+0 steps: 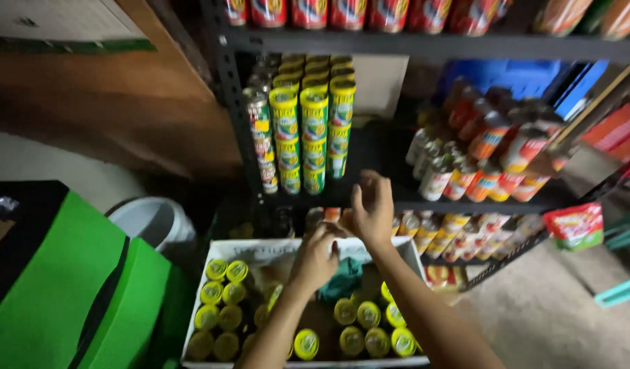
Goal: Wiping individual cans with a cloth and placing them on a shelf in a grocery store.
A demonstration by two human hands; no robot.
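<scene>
Below, we see our two bare arms reaching forward over a white box (260,251) of yellow-lidded cans (226,270) on the floor. Our left hand (316,260) hovers at the box's far rim, fingers curled; whether this grip has hold of anything we cannot tell, since the palm faces away. Our right hand (371,208) is raised just beyond it, fingers spread and loosely open, holding nothing, close to the front edge of a dark metal shelf (397,199). A teal cloth (342,279) lies in the box between the cans, just below our left hand.

On the shelf, stacked yellow and green cans (313,130) stand to the left, well above the box. Red and white cans (492,147) sit tilted to the right. More red cans (349,12) line the top shelf. A green bag (62,287) fills the lower left, with a white bucket (151,220) behind it. A red packet (574,225) hangs at the far right.
</scene>
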